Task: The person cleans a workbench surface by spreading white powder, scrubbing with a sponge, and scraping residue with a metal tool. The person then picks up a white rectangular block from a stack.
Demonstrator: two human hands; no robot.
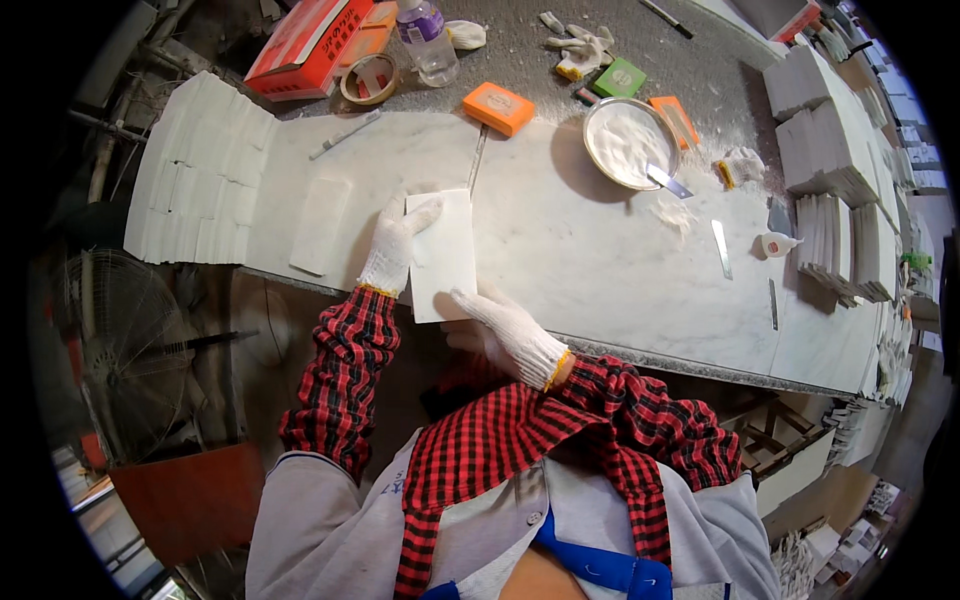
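A white rectangular stone tile (443, 262) is held between my two gloved hands at the front edge of the marble-topped bench (590, 270). My left hand (398, 238), in a white knit glove, grips its upper left side with the thumb lying across its face. Lower down, my right hand (507, 328) pinches the tile's bottom right corner, thumb on top and fingers beneath. Another thin white tile (320, 226) lies flat on the bench left of my left hand. Red-and-black checked sleeves cover both forearms.
Stacked white tiles (205, 170) stand at the left, with more tile stacks (825, 150) at the right. A bowl of white powder (630, 140) holds a putty knife (668, 182). Orange box (498, 108), plastic bottle (428, 45), tape roll (369, 79) and metal blade (721, 250) lie about. A caged fan (120, 340) stands lower left.
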